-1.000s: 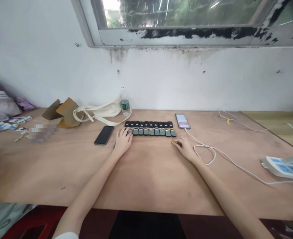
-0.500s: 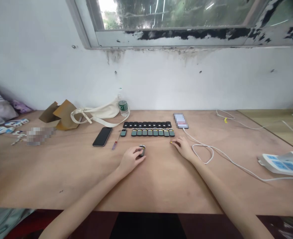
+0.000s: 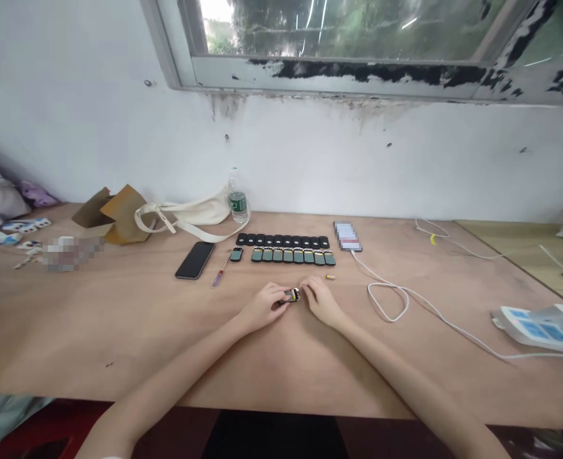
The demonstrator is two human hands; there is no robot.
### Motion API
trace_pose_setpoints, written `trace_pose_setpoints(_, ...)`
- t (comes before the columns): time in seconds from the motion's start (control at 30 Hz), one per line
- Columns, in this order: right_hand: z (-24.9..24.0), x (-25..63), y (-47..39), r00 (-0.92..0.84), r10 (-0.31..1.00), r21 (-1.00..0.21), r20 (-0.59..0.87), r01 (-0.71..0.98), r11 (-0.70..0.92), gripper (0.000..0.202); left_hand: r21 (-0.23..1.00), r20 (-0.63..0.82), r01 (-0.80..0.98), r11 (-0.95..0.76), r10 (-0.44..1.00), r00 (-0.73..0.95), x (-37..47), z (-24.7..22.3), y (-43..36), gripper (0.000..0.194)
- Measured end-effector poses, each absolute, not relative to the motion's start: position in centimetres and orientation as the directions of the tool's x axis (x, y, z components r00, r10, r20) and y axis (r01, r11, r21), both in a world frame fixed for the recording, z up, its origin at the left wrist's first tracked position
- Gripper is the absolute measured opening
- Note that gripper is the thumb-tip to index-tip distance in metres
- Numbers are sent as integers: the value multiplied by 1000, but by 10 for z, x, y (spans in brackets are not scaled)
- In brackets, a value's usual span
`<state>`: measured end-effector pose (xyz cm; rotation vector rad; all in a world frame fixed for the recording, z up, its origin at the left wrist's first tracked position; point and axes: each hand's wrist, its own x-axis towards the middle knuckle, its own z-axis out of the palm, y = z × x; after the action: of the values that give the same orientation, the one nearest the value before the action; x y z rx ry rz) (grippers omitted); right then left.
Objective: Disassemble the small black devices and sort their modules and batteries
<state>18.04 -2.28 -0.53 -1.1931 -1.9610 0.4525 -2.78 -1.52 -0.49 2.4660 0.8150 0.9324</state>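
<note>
My left hand (image 3: 262, 310) is closed around a small black device (image 3: 289, 296) with a grey panel, just above or on the table; its exposed end points right, showing light and yellowish parts. Close by that end is my right hand (image 3: 323, 305), its fingers bent and a little apart, with nothing visible in them. Beyond the right hand a small yellow cylinder, like a tiny battery (image 3: 330, 277), lies on the table. Similar devices with grey panels (image 3: 288, 256) are lined up ahead of my hands. Behind them runs a row of black covers (image 3: 287, 241), each with a pale spot.
A screwdriver (image 3: 219, 276) and a dark phone (image 3: 195, 260) lie left of the rows. At the back stand a water bottle (image 3: 238, 203) and a cream bag (image 3: 199, 213). Another phone (image 3: 347, 236) has a white cable (image 3: 424, 293) running right to a power strip (image 3: 534, 328).
My right hand has let go of the yellow cylinder and moved left to the device. My left hand has shifted right and turned the device so its end faces right.
</note>
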Motion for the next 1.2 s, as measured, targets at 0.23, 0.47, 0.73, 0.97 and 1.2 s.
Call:
trace_pose_setpoints(0.23,-7,167,-18,-282,879,-686,384,550,477,26,506,484,418,-755,649,586,-27,-7,-17,14)
trace_pose_setpoints(0.47,-7,165,-14,-282,892,-696,354,557,453,27,488,483,427,-761,643,595,-26,-6,-17,15)
trace_pose_setpoints(0.73,2,168,-24,-233,892,-751,387,481,452,24,482,473,440,-758,648,597,-26,-2,-19,15)
trace_pose_setpoints(0.97,-6,169,-27,-139,952,-898,273,317,304,23,427,468,457,-780,623,627,-28,-1,-20,16)
trace_pose_setpoints(1.2,-7,207,-34,-317,891,-721,324,527,450,23,420,493,549,-723,690,530,-39,-8,-14,13)
